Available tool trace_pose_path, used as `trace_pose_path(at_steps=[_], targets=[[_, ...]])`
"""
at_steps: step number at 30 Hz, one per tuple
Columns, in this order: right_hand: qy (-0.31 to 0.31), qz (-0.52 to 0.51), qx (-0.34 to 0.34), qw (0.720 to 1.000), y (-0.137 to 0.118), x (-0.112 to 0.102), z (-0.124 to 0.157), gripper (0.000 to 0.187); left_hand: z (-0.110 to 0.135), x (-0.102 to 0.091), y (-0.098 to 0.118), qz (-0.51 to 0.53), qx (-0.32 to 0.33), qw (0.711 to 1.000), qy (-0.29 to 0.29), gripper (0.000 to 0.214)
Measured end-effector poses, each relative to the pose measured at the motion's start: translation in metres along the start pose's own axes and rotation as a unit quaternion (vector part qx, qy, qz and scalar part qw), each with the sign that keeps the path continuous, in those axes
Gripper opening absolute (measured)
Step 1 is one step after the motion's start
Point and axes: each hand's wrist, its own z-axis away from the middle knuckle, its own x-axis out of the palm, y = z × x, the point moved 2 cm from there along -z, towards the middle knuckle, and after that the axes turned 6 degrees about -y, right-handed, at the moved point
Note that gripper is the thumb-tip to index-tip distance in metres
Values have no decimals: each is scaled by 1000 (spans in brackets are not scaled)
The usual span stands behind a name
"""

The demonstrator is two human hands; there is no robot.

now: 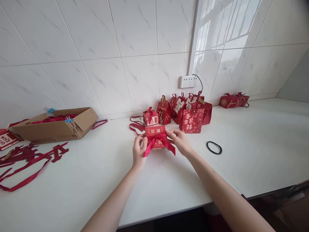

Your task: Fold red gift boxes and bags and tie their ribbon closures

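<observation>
One red box [155,130], tied with a red bow [158,139], sits on the white table [169,190], lettering inverted. Left hand [139,150]: fingers closed on the box's left end. Right hand [180,141]: fingers bent at its right end; cannot tell whether they pinch box or bow. Open carton [51,131] well apart, left; black ring [208,145] right.

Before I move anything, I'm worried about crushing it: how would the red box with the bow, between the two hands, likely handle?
The red box is probably light, being small and seemingly thin card. Its flat panels suggest it would slide rather than roll. The bow's ribbon tails droop, so they'd likely flop.
</observation>
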Motion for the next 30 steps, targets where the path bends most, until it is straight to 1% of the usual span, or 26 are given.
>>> trace_pose_path(at_steps=[6, 9, 14, 18, 21, 24, 28, 30], targets=[[17, 17, 7, 1000, -3, 2, 3, 47, 4, 3, 3, 41, -11, 999, -6, 32], [18, 24, 11, 999, -3, 2, 2, 48, 3, 3, 6, 34, 7, 999, -15, 43], [23, 53, 4, 998, -2, -3, 0, 49, 1, 2, 7, 21, 9, 998, -62, 51], [26, 81, 1, 996, -1, -6, -2, 49, 1, 3, 6, 9, 8, 998, -63, 55], [6, 44, 7, 999, 1, -5, -3, 52, 0, 3, 5, 3, 11, 998, -65, 61], [-5, 1, 15, 1000, 3, -4, -4, 51, -1, 2, 3, 9, 1, 996, -92, 65], [-23, -22, 13, 999, 0, -3, -2, 50, -4, 1, -1, 35, -26, 992, -118, 71], [-38, -1, -4, 999, -3, -2, 0, 50, -4, 1, -2, 40, -27, 992, -118, 71]])
